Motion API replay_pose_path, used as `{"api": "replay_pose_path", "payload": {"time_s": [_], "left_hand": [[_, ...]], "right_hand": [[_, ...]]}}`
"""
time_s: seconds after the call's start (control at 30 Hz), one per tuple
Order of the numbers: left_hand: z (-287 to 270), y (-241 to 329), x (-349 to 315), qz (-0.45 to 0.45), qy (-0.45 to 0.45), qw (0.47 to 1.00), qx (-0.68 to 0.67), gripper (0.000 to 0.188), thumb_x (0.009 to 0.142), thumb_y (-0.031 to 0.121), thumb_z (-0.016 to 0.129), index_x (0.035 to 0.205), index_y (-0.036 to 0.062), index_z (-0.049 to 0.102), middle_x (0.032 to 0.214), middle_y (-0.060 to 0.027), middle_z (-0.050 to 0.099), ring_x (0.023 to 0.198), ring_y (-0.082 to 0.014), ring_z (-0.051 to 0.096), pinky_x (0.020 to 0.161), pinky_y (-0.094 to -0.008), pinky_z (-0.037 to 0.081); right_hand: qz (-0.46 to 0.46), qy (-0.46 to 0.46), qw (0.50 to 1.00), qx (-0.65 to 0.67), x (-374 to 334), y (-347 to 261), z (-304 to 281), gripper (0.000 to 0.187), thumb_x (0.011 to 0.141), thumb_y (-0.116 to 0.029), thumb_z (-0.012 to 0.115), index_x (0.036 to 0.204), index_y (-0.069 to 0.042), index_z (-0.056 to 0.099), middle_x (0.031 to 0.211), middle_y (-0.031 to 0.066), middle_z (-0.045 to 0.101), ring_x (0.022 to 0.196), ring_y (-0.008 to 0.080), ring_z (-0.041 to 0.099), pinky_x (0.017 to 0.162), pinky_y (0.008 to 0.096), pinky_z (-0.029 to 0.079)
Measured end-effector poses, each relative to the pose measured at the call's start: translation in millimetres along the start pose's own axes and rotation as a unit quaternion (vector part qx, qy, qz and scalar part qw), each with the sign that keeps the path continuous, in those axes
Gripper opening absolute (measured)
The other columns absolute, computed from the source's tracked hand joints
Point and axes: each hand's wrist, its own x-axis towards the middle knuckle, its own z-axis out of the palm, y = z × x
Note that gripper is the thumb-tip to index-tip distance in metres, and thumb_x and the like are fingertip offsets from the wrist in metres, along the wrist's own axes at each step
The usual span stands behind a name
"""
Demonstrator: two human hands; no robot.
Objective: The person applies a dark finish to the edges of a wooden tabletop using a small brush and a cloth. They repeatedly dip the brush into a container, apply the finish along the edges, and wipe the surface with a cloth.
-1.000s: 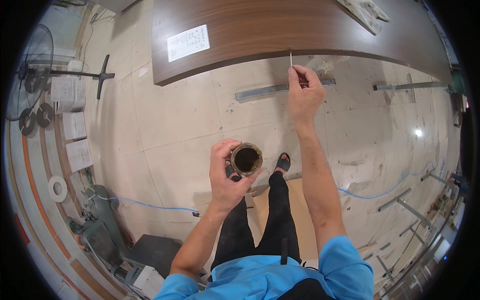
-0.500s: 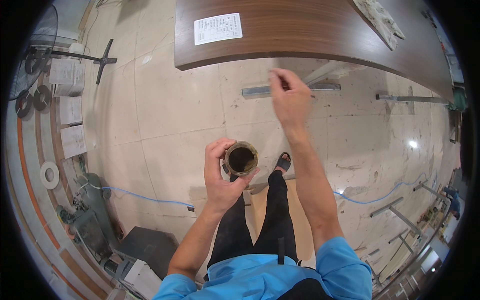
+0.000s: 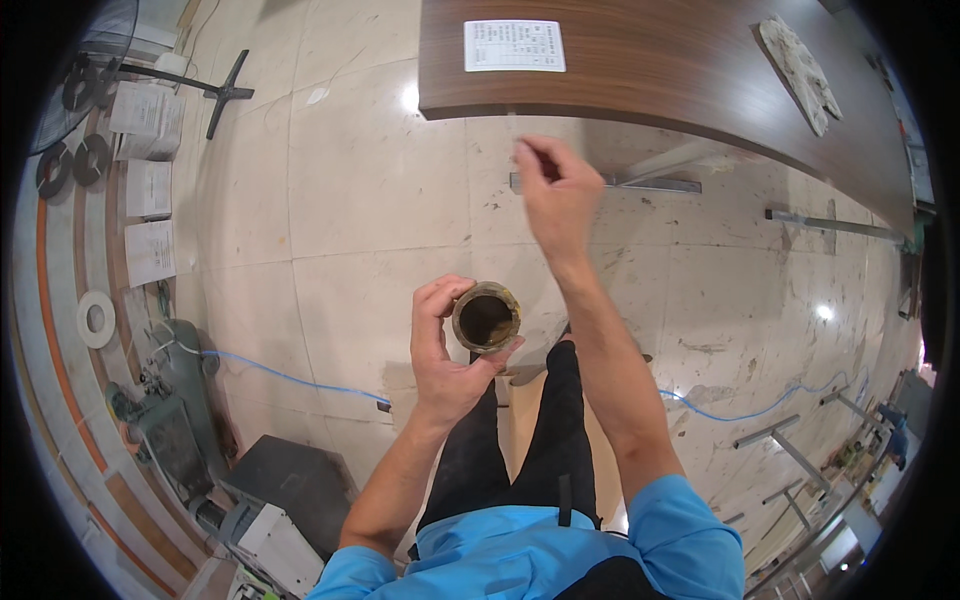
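An open-topped round can [image 3: 486,318] with a stained rim and a dark inside is in front of my body. My left hand [image 3: 448,365] is wrapped round its side, fingers on the left and thumb along the near rim. My right hand [image 3: 560,190] is raised, with its fingers curled together just short of the near edge of a brown wood-grain tabletop [image 3: 640,70]. A dark gap shows between thumb and fingers; whatever they may pinch I cannot make out. A white printed label [image 3: 514,46] lies on the tabletop's left end.
A crumpled pale cloth [image 3: 800,75] lies on the tabletop's right part. Metal legs [image 3: 660,185] stand under it on the tiled floor. At the left are a fan stand [image 3: 228,92], tape rolls [image 3: 96,318], a green tank [image 3: 185,365] and a black box [image 3: 290,490]. A blue hose [image 3: 290,378] crosses the floor.
My view has shifted, so the tabletop sits further right and higher. My right hand has moved a little left, still curled. The can stays in my left hand almost unmoved.
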Motion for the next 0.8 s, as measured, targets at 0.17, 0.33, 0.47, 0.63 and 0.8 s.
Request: {"api": "replay_pose_path", "payload": {"time_s": [0.17, 0.33, 0.47, 0.63, 0.8], "left_hand": [[-20, -11, -1, -0.009, 0.002, 1.000, 0.015, 0.073, 0.071, 0.006, 0.095, 0.134, 0.0061, 0.056, 0.128, -0.0111, 0.055, 0.116, -0.0237, 0.058, 0.098, -0.0356, 0.049], [-43, -21, -1, -0.010, 0.009, 1.000, -0.004, 0.077, 0.072, 0.004, 0.096, 0.137, 0.0053, 0.053, 0.131, -0.0108, 0.051, 0.121, -0.0232, 0.057, 0.104, -0.0366, 0.050], [-54, -20, 0, -0.006, 0.017, 1.000, 0.001, 0.079, 0.072, 0.002, 0.096, 0.138, 0.0050, 0.052, 0.133, -0.0106, 0.049, 0.123, -0.0223, 0.056, 0.107, -0.0365, 0.051], [-61, -18, 2, -0.021, 0.037, 0.999, -0.013, 0.073, 0.071, 0.006, 0.094, 0.134, 0.0064, 0.057, 0.128, -0.0111, 0.055, 0.118, -0.0244, 0.058, 0.099, -0.0363, 0.049], [-69, -20, 5, -0.011, 0.041, 0.999, -0.004, 0.073, 0.071, 0.006, 0.094, 0.134, 0.0064, 0.057, 0.129, -0.0110, 0.055, 0.118, -0.0241, 0.058, 0.100, -0.0365, 0.049]], "right_hand": [[0.046, 0.129, 0.990, 0.026, -4, 2, 1, 0.015, 0.096, -0.009, 0.072, 0.104, 0.001, 0.078, 0.086, 0.0061, 0.078, 0.073, 0.0082, 0.067, 0.068, 0.0260, 0.054], [0.026, -0.051, 0.997, 0.042, -16, 6, 59, 0.016, 0.099, -0.008, 0.070, 0.107, 0.003, 0.077, 0.084, 0.0057, 0.078, 0.074, 0.0068, 0.067, 0.068, 0.0233, 0.053], [0.032, -0.045, 0.996, 0.063, -20, -4, 60, 0.016, 0.099, -0.009, 0.069, 0.108, 0.003, 0.077, 0.085, 0.0060, 0.078, 0.075, 0.0070, 0.068, 0.068, 0.0232, 0.053], [0.052, 0.018, 0.997, 0.046, -22, -16, 51, 0.016, 0.099, -0.009, 0.070, 0.107, 0.003, 0.077, 0.087, 0.0059, 0.078, 0.075, 0.0071, 0.067, 0.067, 0.0230, 0.053], [0.012, -0.051, 0.998, 0.044, -27, -13, 90, 0.015, 0.100, -0.007, 0.068, 0.109, 0.002, 0.077, 0.089, 0.0069, 0.079, 0.072, 0.0074, 0.064, 0.066, 0.0234, 0.052]]}}
